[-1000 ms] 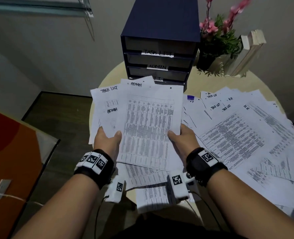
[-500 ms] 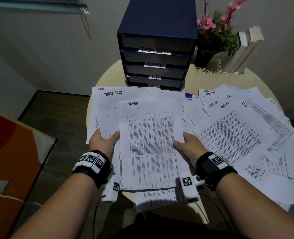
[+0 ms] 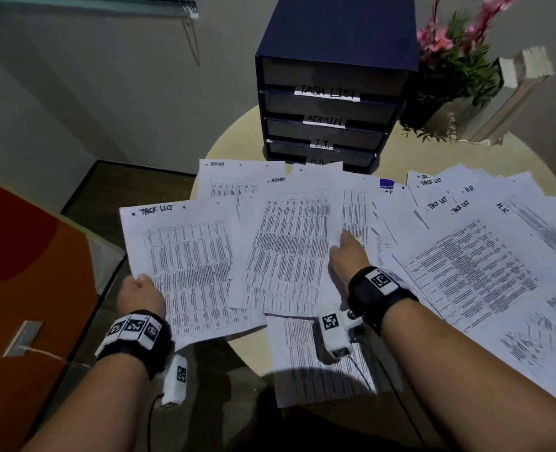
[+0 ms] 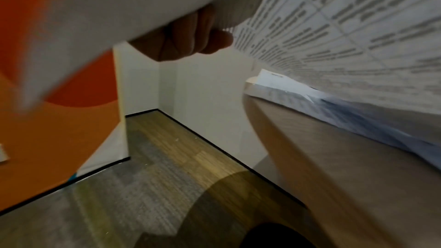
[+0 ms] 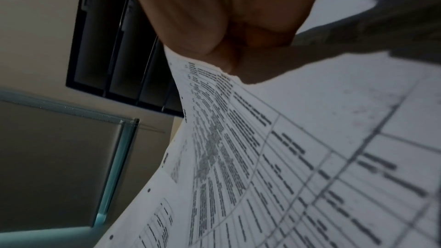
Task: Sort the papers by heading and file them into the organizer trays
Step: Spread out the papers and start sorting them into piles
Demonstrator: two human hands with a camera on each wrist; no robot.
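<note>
My left hand [image 3: 141, 293] grips the lower left edge of a sheet headed TASK LIST [image 3: 192, 269], held out past the table's left rim; in the left wrist view its fingers [image 4: 188, 35] curl under that paper [image 4: 346, 25]. My right hand [image 3: 345, 256] pinches the right edge of a sheet headed ADMIN [image 3: 289, 243], and in the right wrist view the fingers [image 5: 226, 16] close on the printed sheet [image 5: 298, 157]. Another ADMIN sheet [image 3: 234, 177] lies behind. The dark blue organizer [image 3: 332, 76] has trays labelled TASK LIST, ADMIN, I.T. and H.R.
Several more sheets [image 3: 472, 256] headed TASK LIST and H.R. fan across the right of the round beige table [image 3: 433, 158]. A pink flower plant [image 3: 449, 60] and leaning books [image 3: 518, 93] stand at the back right. An orange panel [image 3: 25, 288] stands left of the table.
The stack held by both hands has split. My left hand has drawn the TASK LIST sheet out to the left, while my right hand keeps the ADMIN sheet and has shifted slightly right.
</note>
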